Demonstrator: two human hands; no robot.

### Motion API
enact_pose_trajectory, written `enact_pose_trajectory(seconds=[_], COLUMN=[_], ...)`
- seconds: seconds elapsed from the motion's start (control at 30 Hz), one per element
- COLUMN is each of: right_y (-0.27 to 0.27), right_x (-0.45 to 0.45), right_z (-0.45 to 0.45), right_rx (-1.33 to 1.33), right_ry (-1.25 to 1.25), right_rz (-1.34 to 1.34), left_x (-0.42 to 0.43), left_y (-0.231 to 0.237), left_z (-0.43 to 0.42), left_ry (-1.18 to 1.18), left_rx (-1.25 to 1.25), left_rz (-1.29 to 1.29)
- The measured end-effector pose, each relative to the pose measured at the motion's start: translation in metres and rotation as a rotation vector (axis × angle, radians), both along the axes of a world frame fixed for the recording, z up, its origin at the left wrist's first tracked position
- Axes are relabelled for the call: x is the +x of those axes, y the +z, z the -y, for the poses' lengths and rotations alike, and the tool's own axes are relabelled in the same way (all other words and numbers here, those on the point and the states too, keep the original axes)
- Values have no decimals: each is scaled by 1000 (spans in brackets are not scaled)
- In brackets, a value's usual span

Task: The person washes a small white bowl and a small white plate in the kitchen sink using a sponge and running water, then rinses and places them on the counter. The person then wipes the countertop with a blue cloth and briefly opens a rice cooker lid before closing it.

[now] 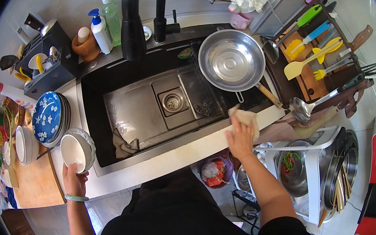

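My left hand (74, 179), with a pale green bangle at its wrist, grips a white bowl (75, 149) at the left front corner of the dark sink; a patterned bowl rim shows behind it. My right hand (240, 138) lies on a beige cloth (246, 119) at the counter's front edge, right of the sink. A dark rag (124, 146) rests in the sink's near left corner. A steel pan (232, 61) with a wooden handle sits over the sink's right part. Blue floral plates (46, 117) stand on edge beside the bowls.
A black faucet (133, 29) arches over the sink (133, 100). Soap bottles (101, 31) stand behind it. Utensils hang on a rack (313, 83) at right, a ladle (301, 108) projecting forward. A wooden board (37, 183) lies at left; a white cart (312, 182) stands lower right.
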State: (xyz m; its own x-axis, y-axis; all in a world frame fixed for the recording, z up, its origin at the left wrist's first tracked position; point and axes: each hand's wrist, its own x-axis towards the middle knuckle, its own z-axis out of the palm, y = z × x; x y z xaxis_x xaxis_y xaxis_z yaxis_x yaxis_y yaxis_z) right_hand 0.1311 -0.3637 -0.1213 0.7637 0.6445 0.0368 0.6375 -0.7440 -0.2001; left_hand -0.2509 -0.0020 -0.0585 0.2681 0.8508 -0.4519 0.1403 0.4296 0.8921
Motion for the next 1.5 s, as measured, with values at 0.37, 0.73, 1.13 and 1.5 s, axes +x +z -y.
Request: enact_pose_trajectory(seconds=[0.37, 0.73, 1.13, 1.5], right_y=[-72, 44, 104, 4], right_x=[6, -173, -165, -167], right_z=[-13, -146, -158, -141], right_rx=[811, 852, 6, 252], right_ry=[-1049, -1399, 751, 1060], right_rz=[-202, -2002, -514, -284], left_x=[-20, -53, -77, -70], left_y=[-5, -15, -19, -14], left_z=[-16, -21, 0, 8], left_ry=[69, 123, 133, 122], left_rx=[6, 20, 14, 28], left_rz=[21, 31, -3, 0])
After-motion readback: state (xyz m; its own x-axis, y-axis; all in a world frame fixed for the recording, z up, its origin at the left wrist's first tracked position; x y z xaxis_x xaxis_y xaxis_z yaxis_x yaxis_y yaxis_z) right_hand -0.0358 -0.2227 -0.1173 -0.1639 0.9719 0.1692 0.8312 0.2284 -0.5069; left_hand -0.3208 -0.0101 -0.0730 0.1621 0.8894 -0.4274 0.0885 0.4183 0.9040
